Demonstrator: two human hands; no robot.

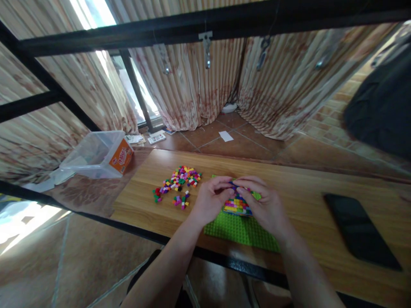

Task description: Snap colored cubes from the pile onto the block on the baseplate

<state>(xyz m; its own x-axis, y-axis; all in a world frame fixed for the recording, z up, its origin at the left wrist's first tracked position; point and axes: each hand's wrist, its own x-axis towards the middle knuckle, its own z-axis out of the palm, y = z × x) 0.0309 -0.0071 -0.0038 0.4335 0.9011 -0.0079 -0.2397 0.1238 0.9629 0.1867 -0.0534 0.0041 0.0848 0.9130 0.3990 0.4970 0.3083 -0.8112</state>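
Pinching a small brick onto the multicoloured block wall [237,204] on our green baseplate [237,231], left hand [210,201] and right hand [265,205] both gripping it, so we'd guess pressing it flush comes next, with spare bricks [178,183] at 10 o'clock.

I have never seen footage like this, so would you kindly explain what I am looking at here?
There is no machine here. A camera worn on a person's head looks down at their own two bare hands. The left hand and right hand meet over a block of small coloured bricks built on a green baseplate, fingertips pinching at its top. A loose pile of bricks lies to the left on the wooden table, a dark phone to the right. A clear plastic box sits on the floor.
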